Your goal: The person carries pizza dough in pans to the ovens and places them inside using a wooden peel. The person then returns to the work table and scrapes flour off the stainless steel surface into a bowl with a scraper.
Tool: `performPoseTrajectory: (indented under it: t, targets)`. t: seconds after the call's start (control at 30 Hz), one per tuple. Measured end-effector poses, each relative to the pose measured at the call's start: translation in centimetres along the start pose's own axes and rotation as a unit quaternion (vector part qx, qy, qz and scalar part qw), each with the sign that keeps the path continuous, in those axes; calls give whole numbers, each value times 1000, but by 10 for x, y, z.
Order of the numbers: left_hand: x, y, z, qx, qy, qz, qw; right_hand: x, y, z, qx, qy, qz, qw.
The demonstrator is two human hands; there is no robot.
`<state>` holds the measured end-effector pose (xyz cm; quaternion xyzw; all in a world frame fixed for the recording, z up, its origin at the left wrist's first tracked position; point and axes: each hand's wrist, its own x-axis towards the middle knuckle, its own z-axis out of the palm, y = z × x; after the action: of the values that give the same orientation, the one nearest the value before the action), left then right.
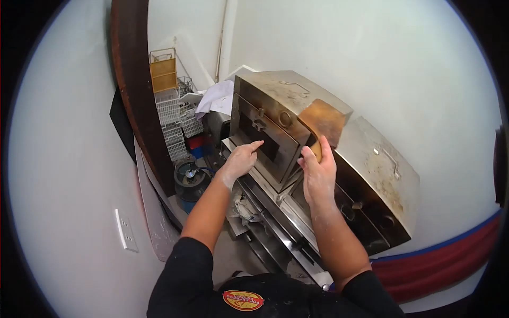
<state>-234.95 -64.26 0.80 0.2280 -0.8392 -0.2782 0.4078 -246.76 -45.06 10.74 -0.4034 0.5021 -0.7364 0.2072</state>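
My right hand [319, 177] is closed around the tan handle of a brown, square wooden peel [323, 121]. The peel's flat blade is raised in front of the right side of a metal oven [265, 85], covering part of its top and side. My left hand [241, 160] is at the lower front of the same oven, its index finger stretched toward the dark door window [271, 150]. Whether that fingertip touches the door, I cannot tell. The oven door looks closed, with a latch [259, 124] and a round dial [285, 118] on its scorched front.
A second metal oven [379, 164] stands to the right. Below the ovens is a steel stand [281, 228]. A gas cylinder [191, 183] and white wire baskets [169, 122] are at the left, beyond a dark wooden post [132, 69]. Dark red cloth [440, 270] hangs at lower right.
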Motion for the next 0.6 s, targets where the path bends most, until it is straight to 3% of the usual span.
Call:
performPoseTrajectory:
  t: [0.07, 0.1, 0.17, 0.2, 0.27, 0.37, 0.43, 0.47, 0.53, 0.57, 0.6]
  targets:
    - [-29, 68, -24, -64, -67, -163, 982, -19, -5, -1, 47, -12, 6, 999]
    - [-40, 79, -19, -58, -73, -162, 982, -28, -11, -2, 81, -35, 8, 996]
    - [-68, 99, -7, -144, 84, 22, 986, -47, -13, -21, 117, -58, 19, 991]
    - [-80, 117, -8, -140, 84, 12, 987, -64, -5, -34, 138, -59, 63, 987]
    - [-102, 168, -20, -106, 118, 93, 983, -106, 19, -61, 180, -66, 158, 969]
    - [-146, 207, 7, -84, 113, 144, 979, -176, 105, -115, 163, -59, 198, 965]
    - [-179, 226, 52, -85, 54, 168, 981, -211, 136, -145, 313, -27, 488, 814]
    - [-206, 231, 86, -79, 16, 170, 982, -212, 144, -151, 320, -36, 491, 810]
    - [-288, 176, 182, -12, -87, 94, 992, -226, 156, -158, 428, -55, 461, 775]
    - [-313, 182, 189, -12, -94, 81, 992, -247, 157, -171, 474, -55, 451, 754]
    - [-335, 183, 184, 73, -115, 64, 989, -268, 154, -182, 482, -50, 456, 746]
